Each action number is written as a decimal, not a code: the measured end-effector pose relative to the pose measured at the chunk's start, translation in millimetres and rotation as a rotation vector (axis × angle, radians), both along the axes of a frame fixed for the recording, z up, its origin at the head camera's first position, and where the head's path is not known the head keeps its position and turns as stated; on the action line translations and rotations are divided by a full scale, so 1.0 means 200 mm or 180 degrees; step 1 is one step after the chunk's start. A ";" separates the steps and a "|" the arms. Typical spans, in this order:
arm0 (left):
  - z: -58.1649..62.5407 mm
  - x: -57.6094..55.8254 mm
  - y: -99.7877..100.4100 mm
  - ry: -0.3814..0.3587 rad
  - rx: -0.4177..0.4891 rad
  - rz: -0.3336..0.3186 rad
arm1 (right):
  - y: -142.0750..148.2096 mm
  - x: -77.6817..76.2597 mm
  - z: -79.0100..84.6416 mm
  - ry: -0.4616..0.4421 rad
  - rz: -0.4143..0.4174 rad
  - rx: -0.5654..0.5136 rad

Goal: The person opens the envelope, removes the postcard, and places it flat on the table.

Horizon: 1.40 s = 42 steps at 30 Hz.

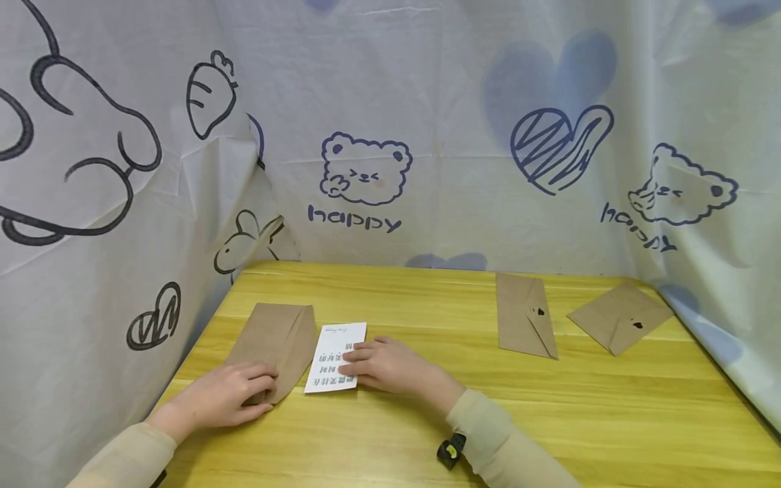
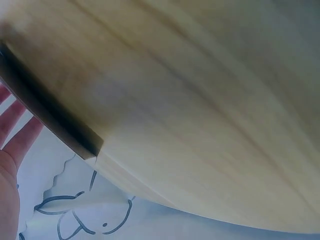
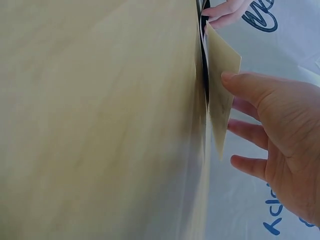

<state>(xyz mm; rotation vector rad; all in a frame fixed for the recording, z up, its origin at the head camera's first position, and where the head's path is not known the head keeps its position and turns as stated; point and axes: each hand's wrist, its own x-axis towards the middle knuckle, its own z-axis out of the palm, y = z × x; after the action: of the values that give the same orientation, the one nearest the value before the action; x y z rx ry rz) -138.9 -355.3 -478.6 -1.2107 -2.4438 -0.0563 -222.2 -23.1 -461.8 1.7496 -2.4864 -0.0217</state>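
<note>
A brown paper envelope (image 1: pixel 277 339) lies at the left of the table, its pointed flap side toward the right. My left hand (image 1: pixel 228 394) holds its near end, with curled fingers over the paper and the thumb at the near edge. Just right of the envelope is a white card (image 1: pixel 329 342) printed with dark characters. My right hand (image 1: pixel 390 366) pinches this card at its right edge. In the right wrist view the thumb lies on the near face of the card (image 3: pixel 220 80), the fingers partly hidden behind it. The left wrist view catches only part of the left hand (image 2: pixel 12 145).
Two more brown envelopes, one upright (image 1: pixel 515 315) and one turned at an angle (image 1: pixel 616 318), lie at the back right, each with a small black heart. A white cloth with drawings (image 1: pixel 439 203) hangs behind the wooden table (image 1: pixel 579 420). A black strap (image 1: pixel 451 451) circles the right wrist.
</note>
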 end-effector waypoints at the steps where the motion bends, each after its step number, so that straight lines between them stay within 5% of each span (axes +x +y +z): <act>1: 0.00 0.00 0.00 -0.0005 0.0004 0.0000 | 0.00 0.00 0.00 -0.0034 0.0003 0.0004; 32: 0.01 0.06 0.00 -0.0333 -0.0027 0.0412 | -0.03 -0.02 -0.01 -0.0665 -0.0160 0.0078; 42: 0.10 0.04 0.03 0.0102 0.0091 0.0521 | -0.03 -0.02 -0.01 -0.0437 -0.0212 0.0075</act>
<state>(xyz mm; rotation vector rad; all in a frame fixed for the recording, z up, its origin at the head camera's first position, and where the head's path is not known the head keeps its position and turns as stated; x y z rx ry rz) -130.5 -349.5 -458.3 -0.9882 -2.4958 -0.0244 -225.6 -29.0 -463.5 1.7322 -2.6501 0.0665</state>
